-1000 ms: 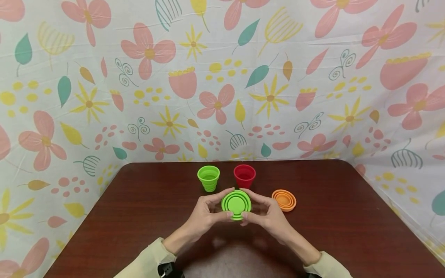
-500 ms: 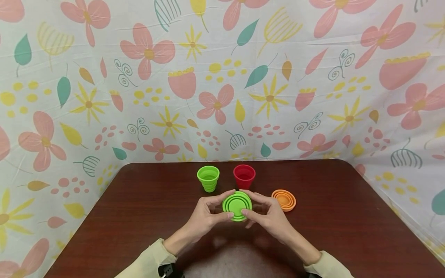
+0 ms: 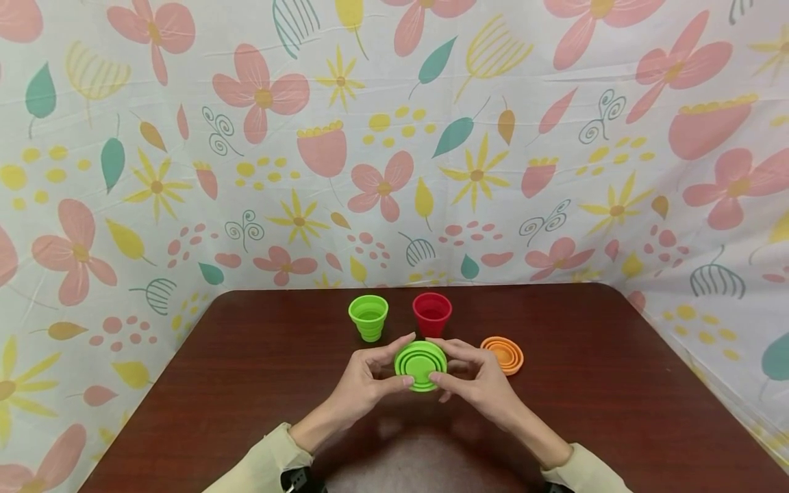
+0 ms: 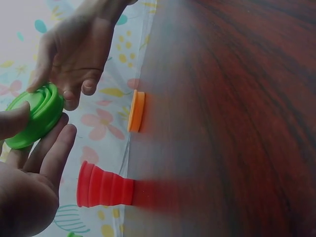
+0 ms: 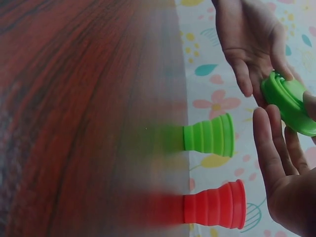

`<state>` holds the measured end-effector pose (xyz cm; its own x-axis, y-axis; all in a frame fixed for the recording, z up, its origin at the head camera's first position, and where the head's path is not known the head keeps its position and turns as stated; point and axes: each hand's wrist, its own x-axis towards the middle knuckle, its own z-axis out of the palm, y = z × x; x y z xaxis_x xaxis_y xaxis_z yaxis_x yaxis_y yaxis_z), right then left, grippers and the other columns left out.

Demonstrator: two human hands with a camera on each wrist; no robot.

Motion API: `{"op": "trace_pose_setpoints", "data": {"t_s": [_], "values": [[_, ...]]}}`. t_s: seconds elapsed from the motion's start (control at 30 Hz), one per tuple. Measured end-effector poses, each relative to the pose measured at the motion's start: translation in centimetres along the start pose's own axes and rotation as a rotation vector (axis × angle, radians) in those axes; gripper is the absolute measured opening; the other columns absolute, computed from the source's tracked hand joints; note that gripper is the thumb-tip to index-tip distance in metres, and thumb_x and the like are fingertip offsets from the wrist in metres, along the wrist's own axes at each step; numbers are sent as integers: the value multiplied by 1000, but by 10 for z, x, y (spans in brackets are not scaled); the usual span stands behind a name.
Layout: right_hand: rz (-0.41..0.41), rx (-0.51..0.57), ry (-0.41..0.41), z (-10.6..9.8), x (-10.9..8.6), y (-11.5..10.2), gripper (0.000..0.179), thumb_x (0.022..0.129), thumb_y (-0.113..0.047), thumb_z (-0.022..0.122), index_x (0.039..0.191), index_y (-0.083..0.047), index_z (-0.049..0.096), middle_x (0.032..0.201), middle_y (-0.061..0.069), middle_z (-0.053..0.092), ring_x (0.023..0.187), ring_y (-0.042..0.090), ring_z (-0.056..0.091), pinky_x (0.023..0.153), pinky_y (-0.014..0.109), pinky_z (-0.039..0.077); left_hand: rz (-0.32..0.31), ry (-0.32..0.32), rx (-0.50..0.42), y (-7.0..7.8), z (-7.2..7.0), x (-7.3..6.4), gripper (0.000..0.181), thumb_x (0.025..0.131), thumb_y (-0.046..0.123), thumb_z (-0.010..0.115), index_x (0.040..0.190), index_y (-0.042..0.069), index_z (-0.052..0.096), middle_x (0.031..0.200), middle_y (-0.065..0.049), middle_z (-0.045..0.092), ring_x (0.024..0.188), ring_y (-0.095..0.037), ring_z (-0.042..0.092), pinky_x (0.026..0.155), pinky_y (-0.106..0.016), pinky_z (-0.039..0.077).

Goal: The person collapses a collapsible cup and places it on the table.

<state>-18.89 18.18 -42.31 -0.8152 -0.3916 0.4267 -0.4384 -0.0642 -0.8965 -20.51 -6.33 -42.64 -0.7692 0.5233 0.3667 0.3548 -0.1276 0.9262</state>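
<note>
A floral cloth (image 3: 383, 168) is hanging behind your workspace, and the dark wooden table (image 3: 246, 383) is spreading out in front of it. Over the table, your left hand (image 3: 364, 376) and right hand (image 3: 483, 378) are working close together, both pinching the same folded green cup (image 3: 420, 367) from opposite sides. Your thumbs are pressing on its ringed face, and you are holding it in the air, nearer to you than the red cup (image 3: 433, 316).

That red cup is standing at full height toward the back, and the tall green cup (image 3: 368, 318) is standing upright just to its left. The smaller orange cup (image 3: 504, 353) is lying collapsed on the table, beyond your right hand and apart from it.

So two cups are standing extended and two are sitting flat. If you are opening them, you are probably about halfway: the held one is not yet showing any height, and the orange one is waiting. This moment alone is not settling that direction.
</note>
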Motion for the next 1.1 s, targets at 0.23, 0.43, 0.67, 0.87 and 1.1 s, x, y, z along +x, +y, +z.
{"op": "trace_pose_setpoints", "data": {"t_s": [0.23,0.43,0.67,0.87,1.1], "values": [[-34,4,2,0,0,0,50,94,7,74,143,4,62,125,25,62,82,27,74,57,50,64,5,8,1,-1,0,-1,65,95,0,77,155,12,55,124,-12,75,109,-21,72,89,-29,60],[-74,-24,21,-1,0,0,48,92,9,75,139,3,66,125,23,62,77,26,72,57,47,64,-4,15,-34,-3,0,-1,64,94,-1,76,154,12,56,116,-13,77,105,-20,74,89,-31,61],[-100,-77,55,0,0,-2,47,89,9,79,135,-1,71,125,16,64,82,22,70,54,48,63,-23,19,-74,-2,0,-1,61,95,-1,76,152,7,57,118,-14,76,106,-20,74,89,-36,62],[-163,-120,74,0,-1,-4,47,88,11,78,134,2,70,124,17,64,83,21,69,54,44,63,-16,22,-89,-1,1,0,60,95,-4,74,151,1,55,120,-20,74,106,-20,74,88,-39,63],[-189,-183,102,0,-3,-6,49,88,10,80,134,-4,72,123,12,65,87,20,70,54,39,63,-50,29,-107,3,2,-1,61,95,2,77,152,12,59,124,-18,73,111,-25,73,91,-39,62]]}}
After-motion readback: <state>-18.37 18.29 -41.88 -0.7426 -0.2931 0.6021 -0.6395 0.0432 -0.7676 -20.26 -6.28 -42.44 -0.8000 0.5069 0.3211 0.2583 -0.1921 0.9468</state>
